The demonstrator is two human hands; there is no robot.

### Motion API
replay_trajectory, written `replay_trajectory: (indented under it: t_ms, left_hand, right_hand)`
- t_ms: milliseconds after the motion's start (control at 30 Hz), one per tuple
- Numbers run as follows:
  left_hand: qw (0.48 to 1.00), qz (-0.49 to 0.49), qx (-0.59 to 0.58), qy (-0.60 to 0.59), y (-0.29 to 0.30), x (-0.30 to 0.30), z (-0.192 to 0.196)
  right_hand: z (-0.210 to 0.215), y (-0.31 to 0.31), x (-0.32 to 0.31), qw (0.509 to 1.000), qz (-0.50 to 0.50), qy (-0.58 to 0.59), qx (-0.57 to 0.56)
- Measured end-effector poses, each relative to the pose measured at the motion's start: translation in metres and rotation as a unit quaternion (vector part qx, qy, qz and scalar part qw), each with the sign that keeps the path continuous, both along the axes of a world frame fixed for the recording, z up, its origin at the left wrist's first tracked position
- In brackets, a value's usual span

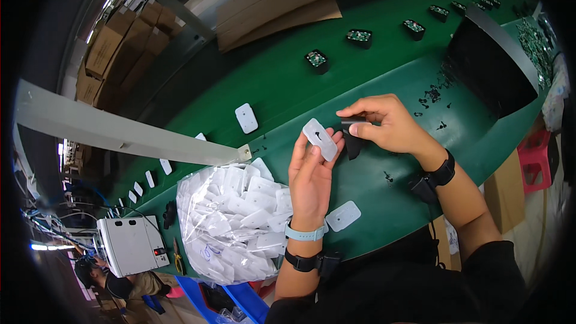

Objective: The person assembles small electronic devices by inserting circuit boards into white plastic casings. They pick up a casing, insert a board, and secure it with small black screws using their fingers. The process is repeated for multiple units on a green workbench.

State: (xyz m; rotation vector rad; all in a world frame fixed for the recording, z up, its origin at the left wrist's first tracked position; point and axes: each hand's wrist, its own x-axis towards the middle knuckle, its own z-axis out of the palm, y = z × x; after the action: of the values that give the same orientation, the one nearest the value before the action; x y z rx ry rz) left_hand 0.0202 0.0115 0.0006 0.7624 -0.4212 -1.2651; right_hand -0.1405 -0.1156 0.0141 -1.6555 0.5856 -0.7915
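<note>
A long green conveyor belt (282, 84) fills most of the view, running from the lower left up to the far right corner, with a grey metal rail (120, 132) crossing above its left end. At the belt's near edge lies a large clear plastic bag (231, 222) stuffed with white rounded plastic covers, bulging toward the person's left forearm. Flat brown cardboard sheets (276, 0) rest beyond the far edge, and a black bin (489, 66) stands at the right end of the belt. A row of small black modules with green circuit boards (359, 37) stretches along the far side toward the right corner.

The left hand (312, 174), fingers upright and curled, grips a white rounded plastic cover (320, 138) between thumb and fingertips, held above the middle of the belt. The right hand (384, 123) is closed in a pinch on a small black plastic part (353, 135) (its exact shape is hard to make out), just beside the held cover, nearly touching it. Another loose white cover (342, 215) lies at the near edge by the left wrist, and one more (246, 117) sits mid-belt to the left. Tiny black bits (432, 93) are scattered near the bin.
</note>
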Motion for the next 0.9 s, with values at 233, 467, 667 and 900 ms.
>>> replay_trajectory:
  t_ms: [233,467,667,900]
  left_hand:
    - [0.997,-0.022,0.055,-0.057,0.002,-0.008,-0.003]
    - [0.991,-0.038,0.066,-0.107,0.003,-0.009,-0.009]
    - [0.985,-0.010,0.050,-0.163,0.002,-0.004,-0.013]
    - [0.879,0.166,-0.017,-0.447,0.002,-0.010,-0.012]
  right_hand:
    - [0.008,0.003,-0.001,1.000,-0.005,-0.008,-0.023]
    - [0.006,0.003,-0.001,0.999,0.012,0.026,-0.035]
    - [0.001,0.001,-0.001,0.998,0.052,0.012,-0.021]
    - [-0.009,0.013,0.018,0.992,0.049,-0.069,0.098]
